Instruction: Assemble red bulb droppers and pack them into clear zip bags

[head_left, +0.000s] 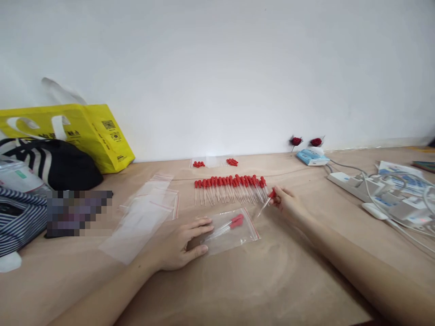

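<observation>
Two hands (180,242) (284,202), two roses (297,141) (316,142), one yellow bag (117,147)

droppers (225,181) in a row behind the plastic bag (234,238), loose bags (139,226) left

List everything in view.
Slim red-bulbed droppers: about twenty, transparent, mid-table row
Flat plastic zip bag with droppers: one, transparent, under left hand
Loose plastic zip bags: several, transparent, left
Bulb clusters: two, red, by wall
Printed carrier bag: one, yellow, back left
Striped fabric bundle: one, black-white, left
Striped cloth: one, navy-white, left edge
Pixelated item: one, purplish, left
Roses: two, dark red, back right
Soft pack: one, blue, below roses
Power strip with plugs: at least one, white, right
Cables: several, pale, right
Printed sheet: one, white-blue, right
Tabletop: one, brown, underneath
Wall: one, white, behind
Left hand: one, on bag
Right hand: one, holding dropper
</observation>
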The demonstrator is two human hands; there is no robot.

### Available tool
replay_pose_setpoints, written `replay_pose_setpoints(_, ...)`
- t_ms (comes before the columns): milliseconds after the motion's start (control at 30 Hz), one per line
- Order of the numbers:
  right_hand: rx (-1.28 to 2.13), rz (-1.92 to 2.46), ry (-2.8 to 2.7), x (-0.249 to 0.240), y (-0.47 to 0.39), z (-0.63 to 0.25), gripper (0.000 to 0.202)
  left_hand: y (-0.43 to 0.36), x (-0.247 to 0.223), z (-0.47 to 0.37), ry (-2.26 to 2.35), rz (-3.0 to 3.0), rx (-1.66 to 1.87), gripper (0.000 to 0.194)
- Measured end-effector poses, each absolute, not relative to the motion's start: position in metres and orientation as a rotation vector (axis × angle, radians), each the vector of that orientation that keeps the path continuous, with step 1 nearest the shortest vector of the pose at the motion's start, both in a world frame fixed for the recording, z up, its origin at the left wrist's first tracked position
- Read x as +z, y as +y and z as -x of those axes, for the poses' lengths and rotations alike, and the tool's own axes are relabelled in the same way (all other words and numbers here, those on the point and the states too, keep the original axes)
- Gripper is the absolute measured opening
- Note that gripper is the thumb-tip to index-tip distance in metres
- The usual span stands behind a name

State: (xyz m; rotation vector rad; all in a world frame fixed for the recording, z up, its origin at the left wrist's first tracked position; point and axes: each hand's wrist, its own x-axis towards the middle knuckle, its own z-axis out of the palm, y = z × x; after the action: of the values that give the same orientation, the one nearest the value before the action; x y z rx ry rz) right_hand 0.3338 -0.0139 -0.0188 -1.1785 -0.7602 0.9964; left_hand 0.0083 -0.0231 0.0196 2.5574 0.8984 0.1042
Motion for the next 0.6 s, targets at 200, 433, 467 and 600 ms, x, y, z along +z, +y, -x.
replay_pose_setpoints(200,1.141,1.158,-0.729,-0.030,-0.025,-0.320,0.025,-0.023,0.021,-0.009,0.886,-2.568,0.116,0.044)
replay_pose_setpoints(433,1.408,1.082,-0.889,-0.023,-0.042,-0.312,0.020,-0.027,0.023,-0.010,0.923,-2.557,0.154,0.052)
replay_pose_setpoints(467,1.427,1.085,-0.947,-0.022,-0.045,-0.311,0.022,-0.028,0.024,-0.010,0.942,-2.549,0.161,0.054)
replay_pose_setpoints(600,1.454,1.101,-1.273,-0.019,-0.050,-0.311,0.027,-0.027,0.022,-0.009,0.971,-2.527,0.164,0.057)
